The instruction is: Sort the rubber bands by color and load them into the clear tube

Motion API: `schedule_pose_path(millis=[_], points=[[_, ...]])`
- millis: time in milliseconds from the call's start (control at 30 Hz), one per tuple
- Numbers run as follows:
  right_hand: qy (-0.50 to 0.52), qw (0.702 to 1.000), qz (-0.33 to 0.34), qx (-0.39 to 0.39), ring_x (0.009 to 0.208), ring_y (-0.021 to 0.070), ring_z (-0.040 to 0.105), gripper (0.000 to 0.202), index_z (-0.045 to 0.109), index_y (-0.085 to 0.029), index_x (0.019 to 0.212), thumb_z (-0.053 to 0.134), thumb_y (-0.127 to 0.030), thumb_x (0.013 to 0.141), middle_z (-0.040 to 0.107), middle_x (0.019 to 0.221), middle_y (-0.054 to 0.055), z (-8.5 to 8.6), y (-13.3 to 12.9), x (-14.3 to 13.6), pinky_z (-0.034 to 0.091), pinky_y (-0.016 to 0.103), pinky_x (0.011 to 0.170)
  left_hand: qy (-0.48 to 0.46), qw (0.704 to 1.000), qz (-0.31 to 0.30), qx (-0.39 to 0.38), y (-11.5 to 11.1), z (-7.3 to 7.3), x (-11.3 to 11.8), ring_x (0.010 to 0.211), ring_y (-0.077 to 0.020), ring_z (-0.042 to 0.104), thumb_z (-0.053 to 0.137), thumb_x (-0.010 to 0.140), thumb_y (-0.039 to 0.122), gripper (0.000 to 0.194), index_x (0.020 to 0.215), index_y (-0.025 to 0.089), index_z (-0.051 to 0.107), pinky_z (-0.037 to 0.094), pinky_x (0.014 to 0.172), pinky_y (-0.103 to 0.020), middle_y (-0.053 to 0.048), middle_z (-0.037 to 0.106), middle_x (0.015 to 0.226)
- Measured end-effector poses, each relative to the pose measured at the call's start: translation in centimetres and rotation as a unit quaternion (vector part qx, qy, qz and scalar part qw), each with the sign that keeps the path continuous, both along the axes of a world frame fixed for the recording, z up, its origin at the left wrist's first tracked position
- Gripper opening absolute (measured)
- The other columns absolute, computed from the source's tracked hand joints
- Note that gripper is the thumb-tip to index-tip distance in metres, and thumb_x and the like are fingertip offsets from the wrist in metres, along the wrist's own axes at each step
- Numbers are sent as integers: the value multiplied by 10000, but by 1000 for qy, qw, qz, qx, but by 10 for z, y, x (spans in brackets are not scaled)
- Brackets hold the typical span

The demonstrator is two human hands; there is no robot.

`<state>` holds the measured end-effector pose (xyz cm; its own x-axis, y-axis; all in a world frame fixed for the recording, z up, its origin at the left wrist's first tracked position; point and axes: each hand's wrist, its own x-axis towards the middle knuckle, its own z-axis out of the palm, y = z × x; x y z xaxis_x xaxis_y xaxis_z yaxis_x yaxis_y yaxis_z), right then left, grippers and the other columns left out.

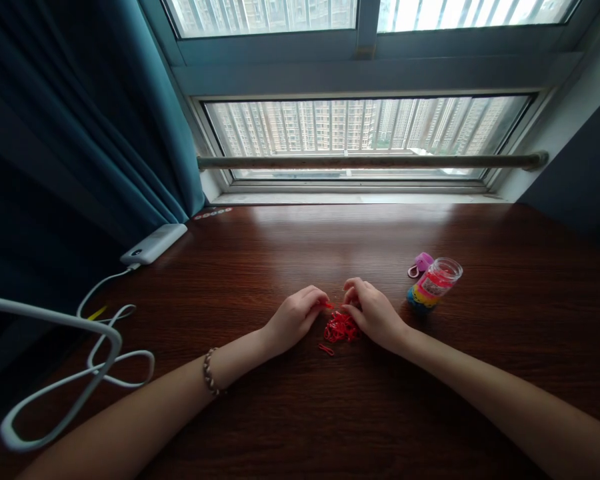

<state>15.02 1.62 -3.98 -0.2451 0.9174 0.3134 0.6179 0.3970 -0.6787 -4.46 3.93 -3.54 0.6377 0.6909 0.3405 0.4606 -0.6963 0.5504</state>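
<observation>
My left hand [296, 316] is closed in a pinch, with a small red rubber band [329, 305] at its fingertips. Facing it, my right hand [375, 316] has its fingers curled in beside the pile; whatever its fingertips hold is too small to make out. Just below and between both hands lies a loose pile of red rubber bands [341, 327]. One separate red band [326, 349] rests on the table at the pile's near left. A braided bracelet [210, 372] circles my left wrist.
Right of my right hand, a clear open jar [435, 285] holds coloured layers, with a purple lid-like piece [423, 261] behind it. A white power bank [155, 244] with a looped white cable [115, 347] lies left on the brown table [300, 413]. Beyond are a curtain and window.
</observation>
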Motion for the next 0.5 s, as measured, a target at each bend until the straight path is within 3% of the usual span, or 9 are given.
schedule_pose_path(millis=[167,333,500], points=[[80,996,21,20,681,120,548,212,418,-196,932,498,-99,762,578,762,2,11,-12,-6,436,244,652,-105,987,56,-110,1,-1,-1,765,-139,566,472,808,177,105,883,160,543,463,705,-255,-33,583,827],[6,992,122,21,666,107,519,104,500,-187,789,495,-85,768,560,746,1,13,-36,-22,411,211,619,-218,945,65,-233,7,-7,-2,737,-151,613,553,766,235,131,865,150,543,491,712,-282,-29,614,814],[-72,986,145,46,666,123,505,79,525,-175,768,470,-144,815,564,734,22,4,-45,-30,402,228,625,-285,896,58,-335,8,-5,0,741,-178,640,631,706,251,188,834,135,556,503,731,-305,-35,639,813]])
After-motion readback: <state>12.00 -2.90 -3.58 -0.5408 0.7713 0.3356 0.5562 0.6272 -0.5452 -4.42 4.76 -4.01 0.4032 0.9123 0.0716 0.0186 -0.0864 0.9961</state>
